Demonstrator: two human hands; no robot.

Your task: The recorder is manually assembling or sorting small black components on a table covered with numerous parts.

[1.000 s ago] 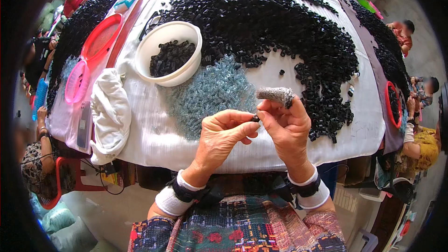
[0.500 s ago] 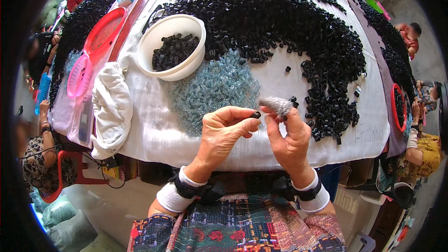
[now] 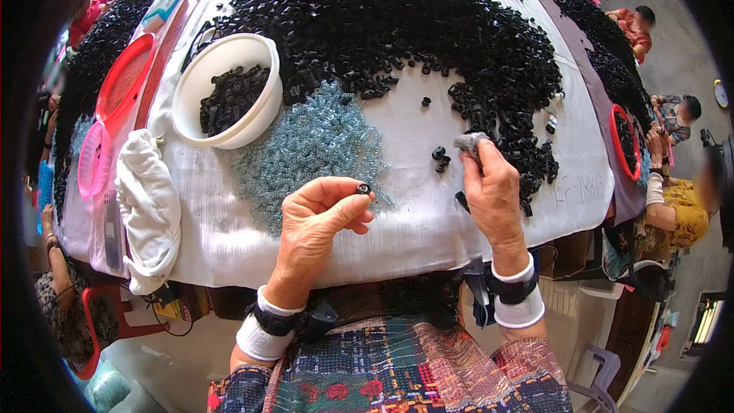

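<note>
My left hand point(image 3: 321, 218) pinches a small black ring-shaped part point(image 3: 363, 189) between thumb and forefinger, above the near edge of a white-covered table point(image 3: 413, 222). My right hand point(image 3: 493, 191) hovers to the right of it, holding a small grey piece point(image 3: 468, 141) at the fingertips. A big heap of black parts point(image 3: 413, 23) covers the far half of the table. A patch of pale blue clear rings point(image 3: 313, 145) lies just beyond my left hand. A few loose black parts point(image 3: 440, 157) lie beside the right fingertips.
A white bowl point(image 3: 202, 126) with black parts inside stands at the left, beside a crumpled white cloth point(image 3: 149, 214). Red and pink baskets point(image 3: 115, 99) lie along the left edge. Other people sit at the right side near a red basket point(image 3: 623, 141).
My hands have drawn apart: the right hand moved right with the grey piece, and the left hand now holds the black ring alone.
</note>
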